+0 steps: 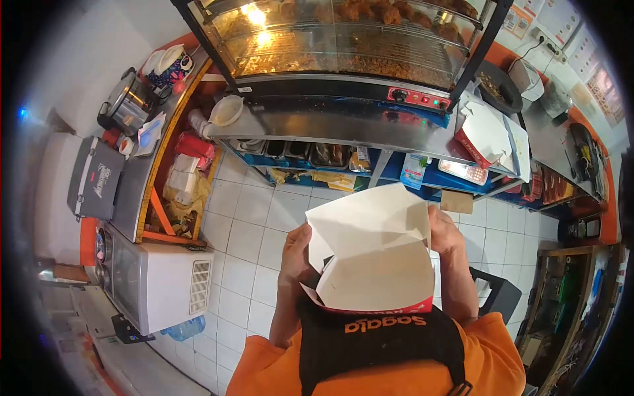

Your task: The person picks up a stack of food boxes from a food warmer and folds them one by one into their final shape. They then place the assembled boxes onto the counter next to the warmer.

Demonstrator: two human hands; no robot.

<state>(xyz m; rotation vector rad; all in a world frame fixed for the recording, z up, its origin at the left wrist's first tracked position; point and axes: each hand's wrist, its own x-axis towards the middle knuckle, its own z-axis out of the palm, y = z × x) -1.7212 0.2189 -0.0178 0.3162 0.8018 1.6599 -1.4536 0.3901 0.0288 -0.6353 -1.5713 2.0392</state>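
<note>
I hold an open cardboard food box in front of my chest, white inside with a red printed outer side along its near edge. My left hand grips the box's left wall, its fingers partly behind the board. On the opposite side, my right hand is closed on the right wall near the top corner. The box's inner flaps are partly folded, and no food shows inside it. Over my orange shirt is a black apron.
Ahead stands a lit glass warmer with fried pieces, on a steel counter. More red-and-white boxes lie at the counter's right. A white bowl sits at its left end. To my left are a chest freezer and a pot.
</note>
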